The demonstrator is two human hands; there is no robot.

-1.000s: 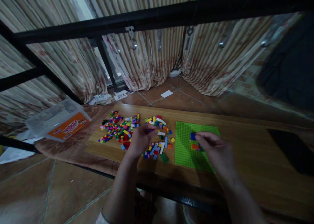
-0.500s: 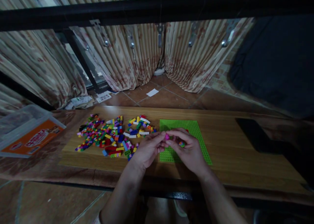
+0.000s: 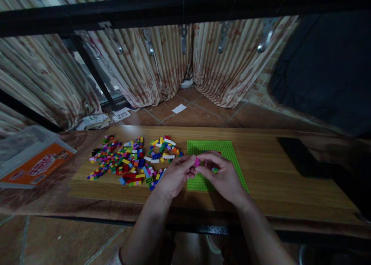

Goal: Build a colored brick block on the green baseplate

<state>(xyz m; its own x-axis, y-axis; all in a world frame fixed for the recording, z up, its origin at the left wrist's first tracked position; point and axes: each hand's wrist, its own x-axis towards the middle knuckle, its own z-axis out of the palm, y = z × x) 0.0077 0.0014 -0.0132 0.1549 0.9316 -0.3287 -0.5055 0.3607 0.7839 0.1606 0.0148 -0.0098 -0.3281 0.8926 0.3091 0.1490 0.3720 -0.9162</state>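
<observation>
A green studded baseplate [image 3: 228, 151] lies on the wooden table [image 3: 269, 172]. Over its near left part my two hands meet. My left hand [image 3: 175, 176] and my right hand [image 3: 222, 176] both pinch a small pink brick [image 3: 197, 162] between their fingertips. A small stack of coloured bricks [image 3: 215, 169] on the plate peeks out under my right hand, mostly hidden. Left of the plate spreads a pile of loose coloured bricks [image 3: 127, 160].
A clear plastic box with an orange label [image 3: 31, 162] sits at the far left. A dark flat object [image 3: 298, 156] lies on the table at the right. A black metal frame [image 3: 179, 9] crosses overhead; striped curtains hang behind, over a tiled floor.
A second ago my left hand was at the loose bricks and my right on the plate's stack. They have since come together over the plate with a pink brick between them.
</observation>
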